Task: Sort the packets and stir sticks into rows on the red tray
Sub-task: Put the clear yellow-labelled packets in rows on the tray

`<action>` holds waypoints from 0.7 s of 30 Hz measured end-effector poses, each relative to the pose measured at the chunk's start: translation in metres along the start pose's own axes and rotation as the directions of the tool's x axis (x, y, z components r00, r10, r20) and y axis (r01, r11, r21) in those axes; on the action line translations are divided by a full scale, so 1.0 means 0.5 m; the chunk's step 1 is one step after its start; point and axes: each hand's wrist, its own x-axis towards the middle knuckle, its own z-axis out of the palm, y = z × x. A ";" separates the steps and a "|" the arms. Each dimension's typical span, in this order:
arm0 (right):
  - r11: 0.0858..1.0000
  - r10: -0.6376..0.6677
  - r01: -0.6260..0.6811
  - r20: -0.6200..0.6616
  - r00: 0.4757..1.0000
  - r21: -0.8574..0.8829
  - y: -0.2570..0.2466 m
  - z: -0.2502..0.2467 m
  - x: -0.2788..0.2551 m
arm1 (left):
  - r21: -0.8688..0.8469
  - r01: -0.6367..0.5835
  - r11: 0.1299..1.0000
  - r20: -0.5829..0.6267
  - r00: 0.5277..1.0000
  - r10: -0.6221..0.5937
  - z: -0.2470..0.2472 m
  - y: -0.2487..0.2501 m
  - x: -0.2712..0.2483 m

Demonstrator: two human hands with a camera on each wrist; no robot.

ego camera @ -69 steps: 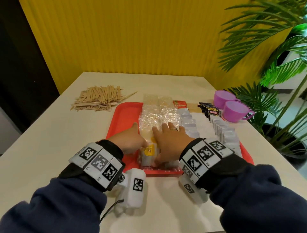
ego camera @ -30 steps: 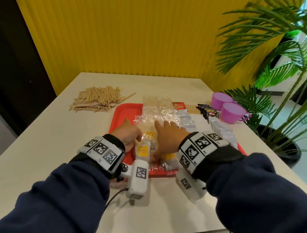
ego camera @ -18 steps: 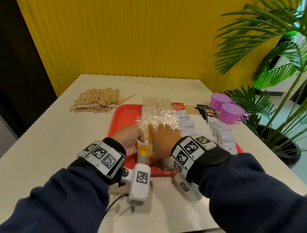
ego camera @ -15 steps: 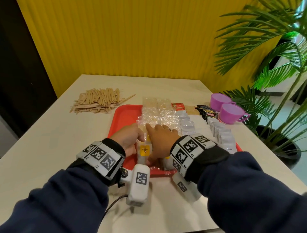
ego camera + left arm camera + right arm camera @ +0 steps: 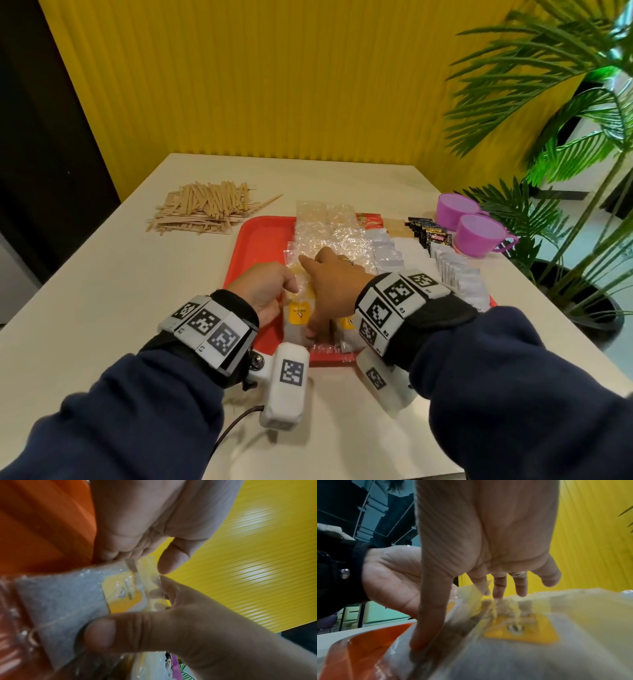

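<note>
A red tray (image 5: 260, 246) holds rows of clear packets (image 5: 329, 240) and white packets (image 5: 387, 255). At its near edge lies a clear packet with a yellow label (image 5: 298, 313). My left hand (image 5: 282, 289) has curled fingers and pinches that packet's far edge (image 5: 132, 566). My right hand (image 5: 322, 294) lies flat over the clear packets with straight fingers. Its thumb (image 5: 102, 632) presses on the labelled packet (image 5: 520, 632). A pile of wooden stir sticks (image 5: 205, 209) lies on the table, left of the tray's far corner.
Two purple cups (image 5: 476, 233) stand right of the tray. Black packets (image 5: 428, 233) lie beside them, and more white packets (image 5: 455, 277) are on the tray's right side. A yellow wall is behind the table and a palm plant (image 5: 565, 137) stands at the right.
My right hand has slid left across the clear packets, closing up to the left hand. The left hand has stayed at the labelled packet's edge.
</note>
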 end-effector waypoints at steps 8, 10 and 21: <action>1.000 -0.001 0.000 -0.038 0.999 -0.027 -0.006 0.007 0.002 | 0.043 -0.010 0.999 -0.087 0.996 0.013 0.004 0.022 0.011; 0.999 -0.002 -0.001 -0.055 0.998 -0.046 -0.008 0.009 0.002 | 0.057 -0.005 0.998 -0.098 0.995 0.011 0.005 0.028 0.012; 0.996 -0.039 0.041 -0.032 0.999 0.077 0.002 -0.004 -0.001 | 0.010 0.037 0.999 -0.066 0.997 -0.037 0.001 0.027 0.036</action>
